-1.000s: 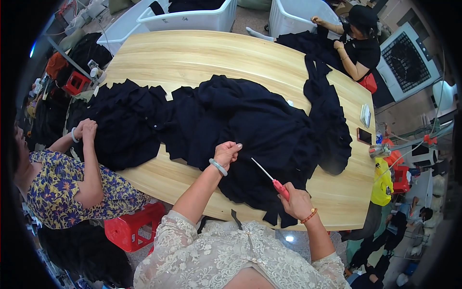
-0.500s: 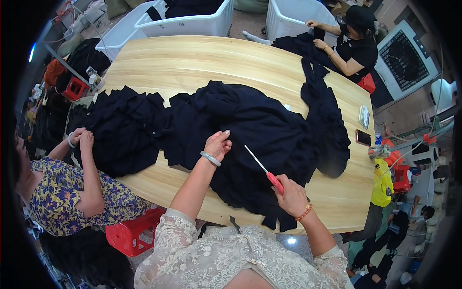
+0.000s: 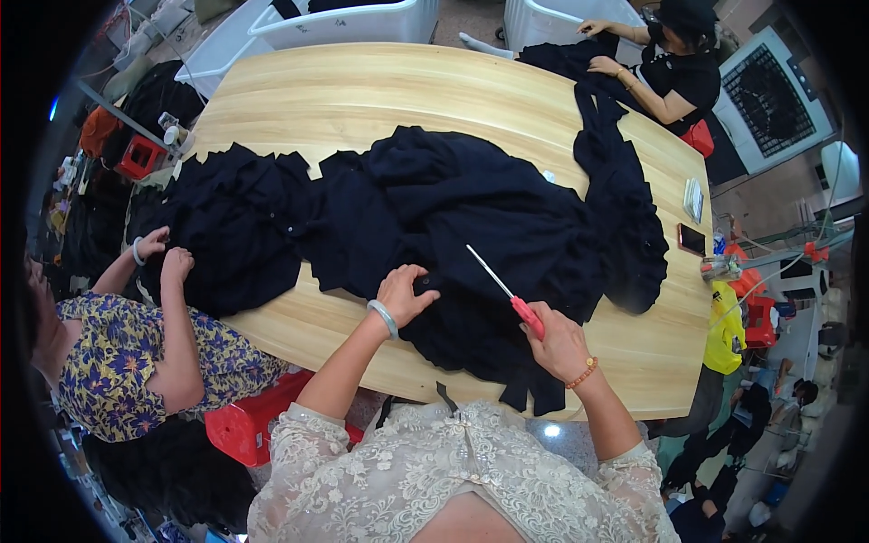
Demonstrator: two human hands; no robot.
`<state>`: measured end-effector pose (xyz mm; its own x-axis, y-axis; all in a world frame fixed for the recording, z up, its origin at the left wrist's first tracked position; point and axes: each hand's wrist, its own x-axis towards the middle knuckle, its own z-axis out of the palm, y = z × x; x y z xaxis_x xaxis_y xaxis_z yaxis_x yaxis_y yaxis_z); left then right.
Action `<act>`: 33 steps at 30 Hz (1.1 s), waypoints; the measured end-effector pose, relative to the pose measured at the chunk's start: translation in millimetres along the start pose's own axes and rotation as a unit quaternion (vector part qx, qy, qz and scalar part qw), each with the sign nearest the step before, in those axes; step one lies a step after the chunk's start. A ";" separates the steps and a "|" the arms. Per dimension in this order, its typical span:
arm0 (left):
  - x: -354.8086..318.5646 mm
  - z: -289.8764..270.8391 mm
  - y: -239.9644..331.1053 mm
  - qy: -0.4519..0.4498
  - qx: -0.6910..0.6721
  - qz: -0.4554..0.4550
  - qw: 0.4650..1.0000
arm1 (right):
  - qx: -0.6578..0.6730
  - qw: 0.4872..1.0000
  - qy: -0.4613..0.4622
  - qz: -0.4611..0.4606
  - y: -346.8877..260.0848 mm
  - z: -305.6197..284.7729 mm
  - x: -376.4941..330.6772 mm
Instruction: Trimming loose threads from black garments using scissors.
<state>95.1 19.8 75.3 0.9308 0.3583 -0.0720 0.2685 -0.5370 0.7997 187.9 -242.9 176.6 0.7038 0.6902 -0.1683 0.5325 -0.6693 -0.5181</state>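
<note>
Dark navy garments lie spread over the table, and the middle garment is bunched in loose folds in front of me. My left hand, with a pale bangle at its wrist, rests on this garment's near left edge. Its fingers and thumb are apart, holding nothing, around a small dark button. My right hand is closed round the red handle of a tool with a long thin silver shaft. The shaft points up and left over the cloth; most of the grip is hidden in my palm.
Pale wooden table. At left, a person's hands are at another navy garment. Across at far right, another person handles dark cloth. A phone lies by the right edge. White bins stand beyond; a red stool stands near left.
My left hand has come down nearer to me and spread from a loose pinch. My right hand still holds the tool. The left neighbour's hands have parted. The whole view has shifted slightly.
</note>
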 end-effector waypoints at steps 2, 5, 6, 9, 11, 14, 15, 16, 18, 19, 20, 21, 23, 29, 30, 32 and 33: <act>-11.5 -5.1 12.5 -0.018 0.141 -0.018 0.990 | 0.002 1.000 -0.009 0.009 4.8 0.9 -9.9; -20.6 2.0 -2.4 0.029 0.129 0.005 0.991 | -0.001 0.999 -0.035 0.016 1.2 -2.1 -19.6; -20.7 2.9 -2.8 0.046 0.116 0.011 0.992 | -0.004 0.999 -0.047 0.012 1.0 -2.9 -21.6; -20.2 2.3 -0.7 0.061 0.032 -0.012 0.998 | -0.007 0.998 -0.068 0.002 1.8 -2.2 -25.1; -18.3 4.1 -4.8 0.060 0.001 -0.005 0.998 | -0.006 0.997 -0.078 -0.005 0.4 -3.1 -26.8; -16.8 4.9 -6.9 0.064 -0.012 0.025 0.998 | -0.022 0.994 -0.103 -0.020 -7.9 -8.0 -25.0; -17.3 6.0 -7.0 0.067 0.002 0.047 0.997 | -0.033 0.990 -0.135 -0.023 -10.3 -8.8 -24.0; -17.4 7.2 -7.2 0.068 0.003 0.047 0.997 | -0.043 0.985 -0.166 -0.025 -12.7 -9.6 -23.1; -16.7 8.7 -5.7 0.088 0.005 0.074 0.993 | -0.053 0.982 -0.178 -0.021 -18.1 -11.6 -22.5; -17.0 7.9 -4.1 0.089 0.005 0.074 0.993 | -0.063 0.980 -0.190 -0.015 -20.1 -12.4 -22.2; -17.7 6.4 -2.4 0.092 0.007 0.088 0.992 | -0.063 0.980 -0.190 -0.015 -22.0 -12.7 -21.7; -17.8 4.3 0.5 0.095 0.008 0.103 0.990 | -0.064 0.980 -0.189 -0.020 -23.6 -12.7 -20.9; -17.7 -0.2 6.2 0.048 -0.046 0.044 0.997 | -0.065 0.980 -0.189 -0.026 -22.9 -12.2 -19.4; -30.0 -22.6 -7.2 0.010 0.034 0.066 0.997 | -0.029 0.985 -0.169 -0.036 -17.5 -4.2 -19.8; -35.7 -29.0 -8.9 0.066 0.085 0.152 0.982 | -0.017 0.987 -0.159 -0.033 -14.7 -0.9 -22.4; -46.2 -39.1 -9.1 0.118 0.144 0.150 0.971 | -0.005 0.988 -0.151 -0.031 -10.3 0.4 -24.6; -53.7 -43.5 -13.6 0.146 0.174 0.136 0.964 | -0.001 0.989 -0.147 -0.028 -10.2 1.3 -24.3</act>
<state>30.6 41.1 94.2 0.8830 0.3399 0.3237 0.1384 -0.8475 0.5124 164.8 -252.5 184.8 0.5063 0.7761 -0.3760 0.5673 -0.6281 -0.5326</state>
